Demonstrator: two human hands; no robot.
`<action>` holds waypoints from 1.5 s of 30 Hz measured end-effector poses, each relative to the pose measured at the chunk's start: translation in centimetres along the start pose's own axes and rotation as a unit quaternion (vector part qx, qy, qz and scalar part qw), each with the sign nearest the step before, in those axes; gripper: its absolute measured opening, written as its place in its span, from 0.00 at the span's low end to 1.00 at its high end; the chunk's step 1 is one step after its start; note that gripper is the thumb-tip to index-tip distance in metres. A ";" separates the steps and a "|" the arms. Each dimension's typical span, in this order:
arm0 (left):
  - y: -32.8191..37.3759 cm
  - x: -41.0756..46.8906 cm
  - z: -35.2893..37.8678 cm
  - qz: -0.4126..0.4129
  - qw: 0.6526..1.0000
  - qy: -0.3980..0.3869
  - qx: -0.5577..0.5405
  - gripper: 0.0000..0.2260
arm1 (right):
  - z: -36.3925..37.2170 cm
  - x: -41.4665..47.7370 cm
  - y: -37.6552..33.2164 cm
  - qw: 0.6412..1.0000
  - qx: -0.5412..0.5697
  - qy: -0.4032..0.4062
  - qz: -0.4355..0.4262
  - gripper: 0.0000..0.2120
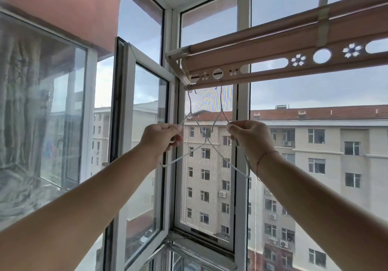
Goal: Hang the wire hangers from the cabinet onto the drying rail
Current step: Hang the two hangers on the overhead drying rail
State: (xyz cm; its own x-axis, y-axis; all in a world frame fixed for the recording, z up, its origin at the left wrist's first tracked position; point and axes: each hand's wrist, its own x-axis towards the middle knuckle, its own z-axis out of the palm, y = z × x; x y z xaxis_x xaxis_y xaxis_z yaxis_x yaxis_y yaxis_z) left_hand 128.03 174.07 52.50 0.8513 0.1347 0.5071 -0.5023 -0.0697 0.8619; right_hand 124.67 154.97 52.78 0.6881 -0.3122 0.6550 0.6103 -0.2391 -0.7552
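Both hooks on, hands not yet off

Left hand [161, 138] fingers clamp one thin white wire hanger [190, 106] at the pinkish perforated metal drying rail's [336, 58] end. Right hand [249, 136] pinches a second wire hanger [221, 100] hooked through a round hole. Cabinet unseen, so the remainder is unknown.

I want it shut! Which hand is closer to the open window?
Left. The left hand is beside the open window; the right hand is farther off, to its right.

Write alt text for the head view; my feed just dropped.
Left hand grips the left hanger and right hand the right hanger, both hooked at the end of the drying rail overhead, the right one through a round hole. The hangers' wires cross between the hands, before an open window.
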 end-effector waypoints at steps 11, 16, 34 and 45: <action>0.2 -0.8 -1.8 -0.044 0.998 -0.037 -0.023 0.18 | 0.1 -0.8 -0.2 0.999 0.009 -0.030 0.023 0.11; -0.9 -0.5 -4.2 -0.082 0.992 -0.017 -0.098 0.25 | 0.2 -0.8 0.2 0.994 0.082 -0.029 0.060 0.12; -16.7 -7.4 5.0 -0.217 0.964 -0.156 -0.002 0.11 | -9.4 -8.1 12.8 0.990 -0.020 -0.021 0.136 0.07; -18.6 -19.0 25.4 -0.217 0.896 -0.387 0.000 0.11 | -27.5 -19.7 16.8 0.964 -0.094 0.129 0.211 0.16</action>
State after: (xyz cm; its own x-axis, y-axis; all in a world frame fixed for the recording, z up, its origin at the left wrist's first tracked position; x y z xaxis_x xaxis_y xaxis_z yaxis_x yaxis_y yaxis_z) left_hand 125.04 147.65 27.04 0.8166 -0.5768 -0.0227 -0.0977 -0.1768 0.9794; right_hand 110.55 131.84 26.50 0.7242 -0.6311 0.2781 0.1979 -0.1961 -0.9604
